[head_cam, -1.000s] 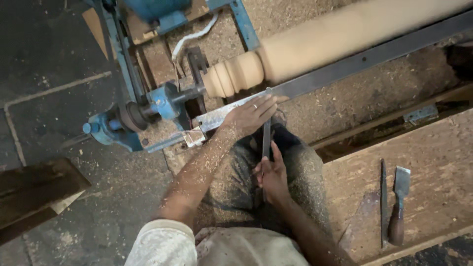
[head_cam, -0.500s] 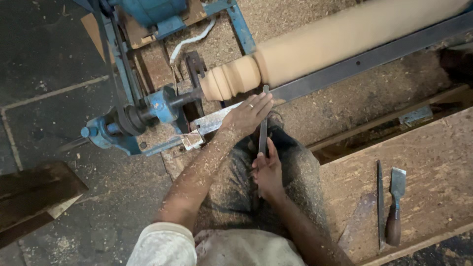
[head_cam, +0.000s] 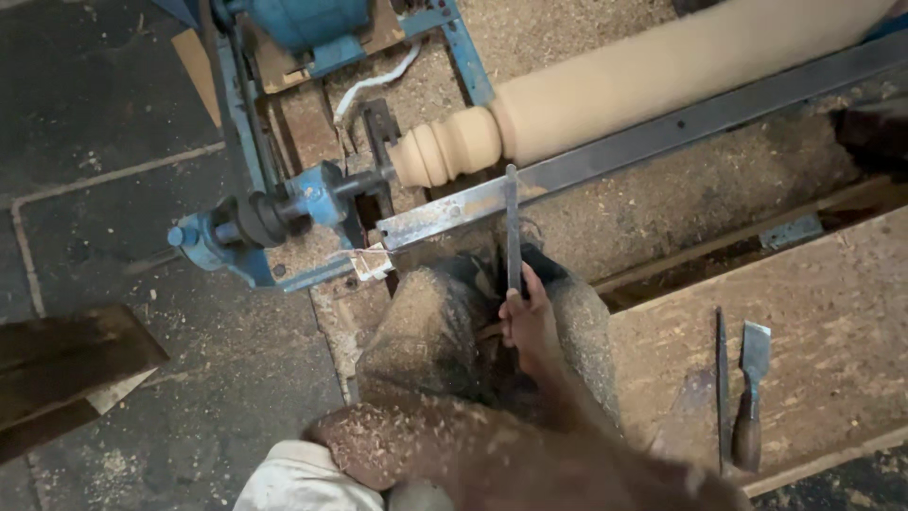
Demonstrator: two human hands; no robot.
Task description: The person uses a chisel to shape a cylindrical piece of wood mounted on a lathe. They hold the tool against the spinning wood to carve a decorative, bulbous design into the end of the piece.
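My right grip (head_cam: pixel 530 322) is closed round the handle end of a long turning chisel (head_cam: pixel 512 227). Its blade lies across the metal tool rest (head_cam: pixel 605 156), tip just at the pale turned wood piece (head_cam: pixel 653 80) on the blue lathe (head_cam: pixel 284 203). Left arm is a blur low in frame, so can't tell that grip. Spare chisel (head_cam: pixel 750 397) lies on the board to my right.

A long, narrow steel turning chisel (head_cam: pixel 513 227) stands nearly upright in view; its tip lies across the grey tool rest (head_cam: pixel 605 156), just below the pale turned spindle (head_cam: pixel 605 85).
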